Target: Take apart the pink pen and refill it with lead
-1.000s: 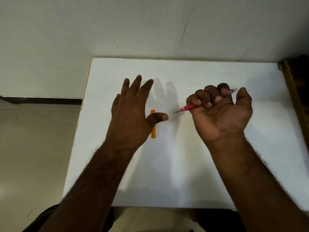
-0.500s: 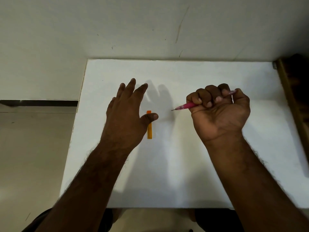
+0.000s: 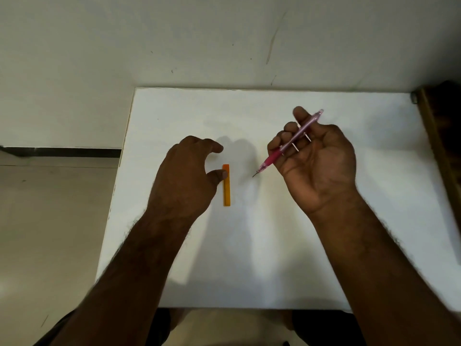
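Right hand (image 3: 315,163) is palm-up over the white rectangular tabletop (image 3: 274,245), fingers curled round the slim pink translucent mechanical pen (image 3: 289,143). Pen lies diagonally across the fingers, cap end sticking out past the fingertips toward the far right, darker pink grip section and fine metal tip pointing down-left, w/ the tip hanging clear of the hand. Can't tell if the tip actually touches the table or just floats above it.

Left hand (image 3: 185,176) is back-up, fingers loosely bent, not gripping anything afaict. Its thumb tip sits right at the upper left edge of the small flat orange lead case (image 3: 226,185), touching or just about, hard to say which. Case lies flat on the table, long side running toward/away from the person, between the two hands and closer to the left one.

Pen tip is near the case but apart from it. Pen looks whole, no parts off.

Behind the table is a pale scuffed wall (image 3: 224,41), beige floor (image 3: 50,221) on the left, dark wooden edge (image 3: 441,136) at far right.
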